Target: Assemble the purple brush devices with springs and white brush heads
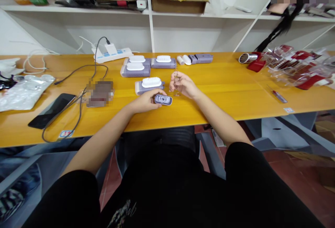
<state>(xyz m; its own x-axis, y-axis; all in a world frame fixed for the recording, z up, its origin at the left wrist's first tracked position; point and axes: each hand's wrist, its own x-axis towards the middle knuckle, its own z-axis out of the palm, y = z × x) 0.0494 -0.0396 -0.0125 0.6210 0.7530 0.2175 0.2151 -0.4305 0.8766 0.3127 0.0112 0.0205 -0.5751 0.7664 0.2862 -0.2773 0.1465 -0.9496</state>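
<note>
My left hand (146,101) is wrapped round a purple-grey plastic housing (163,99), whose hollow end with light inner parts faces me. Just to its right, my right hand (185,85) pinches a small see-through piece (177,90), too fine to make out clearly. The piece and the housing are apart. Right behind my left hand lies a purple-grey device with a white bristled brush head (151,82) on top. Farther back are more such devices, among them one with a white brush head (163,59) and two side by side with white tops (135,66).
Separate purple parts (204,58) lie at the back edge. Left are a phone (52,111), a dark cable (80,113), a power strip (113,55) and a plastic bag (26,90). Right are a screwdriver (279,96) and wrapped red items (300,64). A person's arm reaches in top right.
</note>
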